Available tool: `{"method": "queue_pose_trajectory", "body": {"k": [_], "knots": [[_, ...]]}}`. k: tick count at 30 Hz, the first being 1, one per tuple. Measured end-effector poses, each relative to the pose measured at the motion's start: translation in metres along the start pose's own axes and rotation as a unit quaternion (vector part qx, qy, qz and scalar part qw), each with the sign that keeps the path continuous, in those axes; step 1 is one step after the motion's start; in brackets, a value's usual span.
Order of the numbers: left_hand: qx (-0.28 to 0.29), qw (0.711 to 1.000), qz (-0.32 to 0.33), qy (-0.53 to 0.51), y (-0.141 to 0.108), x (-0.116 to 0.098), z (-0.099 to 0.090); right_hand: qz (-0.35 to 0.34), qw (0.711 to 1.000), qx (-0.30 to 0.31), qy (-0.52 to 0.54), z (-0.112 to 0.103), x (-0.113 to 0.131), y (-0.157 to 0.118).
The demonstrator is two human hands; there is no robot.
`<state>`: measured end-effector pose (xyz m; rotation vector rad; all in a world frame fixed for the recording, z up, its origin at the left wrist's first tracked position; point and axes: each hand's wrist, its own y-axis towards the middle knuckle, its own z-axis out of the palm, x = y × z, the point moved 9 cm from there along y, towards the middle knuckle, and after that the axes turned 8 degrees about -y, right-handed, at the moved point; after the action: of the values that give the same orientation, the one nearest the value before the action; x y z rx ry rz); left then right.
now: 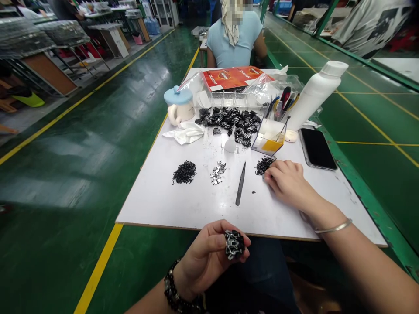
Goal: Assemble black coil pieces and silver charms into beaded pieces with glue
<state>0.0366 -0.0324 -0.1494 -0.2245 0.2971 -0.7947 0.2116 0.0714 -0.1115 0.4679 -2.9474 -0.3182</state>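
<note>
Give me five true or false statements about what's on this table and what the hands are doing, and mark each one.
1. The left hand holds a black and silver piece. True.
2. The tweezers are in the right hand. False: they lie on the table, and that hand is at the right black pile.
3. The silver bits lie between the left black pile and the tweezers. True.
4. The mug has no lid. False: a blue lid is on it.
5. The phone shows a dark screen. True.
</note>
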Motion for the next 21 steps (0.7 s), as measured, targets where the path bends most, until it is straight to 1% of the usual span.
{"method": "queue_pose_trajectory", "body": {"k": [1, 3, 4, 6, 7, 8, 9, 11, 14, 15, 16, 18, 21], "knots": [[-0.002, 1.0, 0.007, 0.0, 0.0, -0.002, 0.0, -0.006, 1.0, -0.014, 0.012, -0.008, 0.005, -0.005], [-0.011, 1.0, 0.023, 0.001, 0.001, -0.007, 0.0, -0.02, 0.996, -0.057, 0.073, -0.028, 0.019, -0.018], [-0.014, 0.999, 0.031, 0.003, 0.002, -0.009, 0.0, -0.026, 0.986, -0.09, 0.136, -0.04, 0.026, -0.026], [-0.011, 0.999, 0.042, 0.004, 0.004, -0.012, 0.002, -0.01, 0.955, -0.143, 0.261, -0.056, 0.037, -0.045], [-0.006, 0.999, 0.046, 0.005, 0.005, -0.012, 0.003, 0.0, 0.94, -0.148, 0.308, -0.059, 0.044, -0.054], [-0.002, 0.999, 0.049, 0.007, 0.007, -0.013, 0.005, 0.003, 0.928, -0.139, 0.346, -0.058, 0.053, -0.061], [0.0, 0.999, 0.05, 0.011, 0.008, -0.012, 0.006, 0.0, 0.92, -0.133, 0.369, -0.057, 0.064, -0.068], [-0.003, 0.998, 0.055, 0.022, 0.009, -0.012, 0.007, 0.02, 0.912, -0.126, 0.389, -0.054, 0.08, -0.078], [-0.02, 0.997, 0.065, 0.039, 0.009, -0.012, 0.007, 0.11, 0.901, -0.144, 0.394, -0.053, 0.086, -0.089], [-0.027, 0.996, 0.068, 0.041, 0.008, -0.012, 0.006, 0.129, 0.898, -0.143, 0.397, -0.052, 0.088, -0.09], [-0.035, 0.996, 0.069, 0.041, 0.007, -0.012, 0.006, 0.139, 0.895, -0.137, 0.401, -0.051, 0.09, -0.091], [-0.05, 0.996, 0.068, 0.039, 0.006, -0.012, 0.004, 0.135, 0.891, -0.122, 0.417, -0.051, 0.094, -0.09], [-0.058, 0.995, 0.062, 0.042, 0.004, -0.011, 0.004, 0.135, 0.881, -0.115, 0.439, -0.05, 0.091, -0.089]]}}
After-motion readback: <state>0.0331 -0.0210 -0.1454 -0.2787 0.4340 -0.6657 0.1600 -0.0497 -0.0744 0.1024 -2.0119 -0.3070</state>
